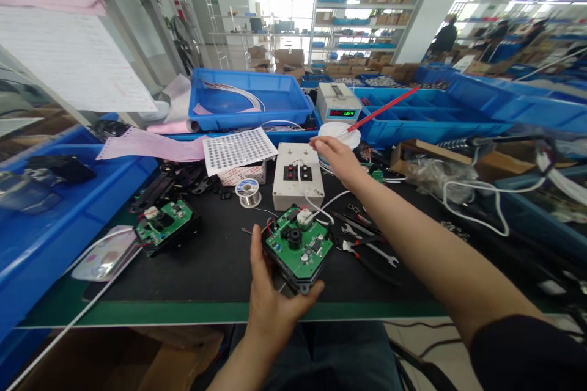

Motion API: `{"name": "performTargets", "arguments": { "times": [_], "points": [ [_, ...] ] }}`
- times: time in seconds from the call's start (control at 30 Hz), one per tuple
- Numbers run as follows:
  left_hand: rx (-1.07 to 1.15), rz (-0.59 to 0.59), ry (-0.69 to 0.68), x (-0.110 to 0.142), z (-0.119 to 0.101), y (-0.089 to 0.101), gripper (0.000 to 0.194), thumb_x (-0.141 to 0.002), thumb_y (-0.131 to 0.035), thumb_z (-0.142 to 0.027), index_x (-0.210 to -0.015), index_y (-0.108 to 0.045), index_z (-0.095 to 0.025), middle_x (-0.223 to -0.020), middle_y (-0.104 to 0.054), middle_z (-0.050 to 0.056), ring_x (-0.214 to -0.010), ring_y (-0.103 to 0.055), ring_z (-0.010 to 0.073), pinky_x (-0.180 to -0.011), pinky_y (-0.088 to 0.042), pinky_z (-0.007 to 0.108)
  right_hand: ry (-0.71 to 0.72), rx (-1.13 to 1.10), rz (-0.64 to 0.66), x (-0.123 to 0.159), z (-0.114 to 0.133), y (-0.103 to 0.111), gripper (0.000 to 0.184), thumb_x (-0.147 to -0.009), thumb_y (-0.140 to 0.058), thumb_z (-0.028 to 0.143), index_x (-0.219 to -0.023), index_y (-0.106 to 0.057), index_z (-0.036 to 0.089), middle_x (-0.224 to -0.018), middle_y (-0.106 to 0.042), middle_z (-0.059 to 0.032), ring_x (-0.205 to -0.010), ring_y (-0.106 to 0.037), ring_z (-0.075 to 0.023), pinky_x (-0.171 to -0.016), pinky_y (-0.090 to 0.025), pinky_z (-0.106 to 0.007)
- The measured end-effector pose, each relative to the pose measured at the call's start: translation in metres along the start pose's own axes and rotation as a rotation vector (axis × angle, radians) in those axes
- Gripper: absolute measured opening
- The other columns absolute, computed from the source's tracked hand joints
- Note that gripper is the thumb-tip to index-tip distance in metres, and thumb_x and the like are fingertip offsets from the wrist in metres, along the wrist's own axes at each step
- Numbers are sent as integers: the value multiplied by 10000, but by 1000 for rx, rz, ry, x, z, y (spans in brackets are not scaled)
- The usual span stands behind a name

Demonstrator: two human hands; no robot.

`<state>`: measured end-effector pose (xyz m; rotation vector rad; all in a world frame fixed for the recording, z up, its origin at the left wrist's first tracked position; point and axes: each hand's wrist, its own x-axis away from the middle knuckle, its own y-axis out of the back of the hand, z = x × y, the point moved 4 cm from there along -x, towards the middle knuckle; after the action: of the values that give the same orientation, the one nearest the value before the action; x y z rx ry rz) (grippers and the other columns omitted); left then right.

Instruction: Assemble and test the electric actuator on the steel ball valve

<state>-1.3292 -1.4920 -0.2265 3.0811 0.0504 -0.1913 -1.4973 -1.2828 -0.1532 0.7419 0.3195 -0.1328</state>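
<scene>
My left hand [275, 299] grips a black-housed circuit board unit [300, 244] from below and the side, tilted with its green face up. A white connector, a black round part and several small components show on the board. A white cable runs from it to the light grey switch box [298, 189]. My right hand [337, 159] is at that box's upper right corner, fingers bent together near a toggle switch; whatever lies between the fingertips is hidden. Just behind it, a red-handled brush [380, 111] leans in a white dish [342, 134].
A second board unit [167, 223] lies left. A solder spool [248, 193] stands near the box. Pliers [352, 248] and wrenches [373, 243] lie right. Behind are a meter with a lit display [338, 104], a blue tray [250, 98] and a sheet of round stickers [239, 149].
</scene>
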Motion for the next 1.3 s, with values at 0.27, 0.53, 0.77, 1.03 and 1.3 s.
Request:
{"name": "performTargets", "arguments": {
  "times": [0.27,0.53,0.77,1.03,1.3],
  "points": [
    [71,13,-20,-8,-5,2,1116,-649,-811,-401,-1498,-105,-241,-1505,-303,165,-1356,-389,328,-1071,-402,434,179,515,347,208,-51,43,604,-811,-692,429,-1352,-515,225,-1429,-387,-134,-1290,-389,-360,-1034,-381,-587],
    [58,98,-38,-10,-8,2,1112,-653,-786,-453,-1488,-96,-199,-1431,-399,184,-1329,-425,327,-1082,-381,461,290,615,141,222,-62,43,425,-842,-497,319,-1233,-618,204,-1133,-558,-172,-1014,-562,-340,-864,-526,-504],
    [14,98,-71,-8,-9,1,1118,-656,-777,-458,-1489,-89,-169,-1376,-459,180,-1320,-438,324,-1079,-381,440,82,83,89,194,-11,82,394,-989,-311,325,-1312,-535,361,-1101,-633,-44,-975,-637,-242,-723,-576,-344],
    [30,102,-73,-9,-7,1,1130,-645,-791,-414,-1492,-81,-182,-1361,-475,171,-1287,-473,325,-1069,-392,444,556,397,-160,157,99,110,370,-1022,-366,465,-1384,-432,494,-1134,-577,-68,-997,-585,-271,-753,-521,-401],
    [56,106,-80,-8,-7,0,1143,-637,-805,-410,-1493,-75,-208,-1391,-450,167,-1279,-485,322,-1056,-410,440,589,427,-60,150,102,106,371,-1057,-321,389,-1247,-629,306,-1011,-610,-73,-855,-613,-242,-696,-531,-366]
  ]
}}
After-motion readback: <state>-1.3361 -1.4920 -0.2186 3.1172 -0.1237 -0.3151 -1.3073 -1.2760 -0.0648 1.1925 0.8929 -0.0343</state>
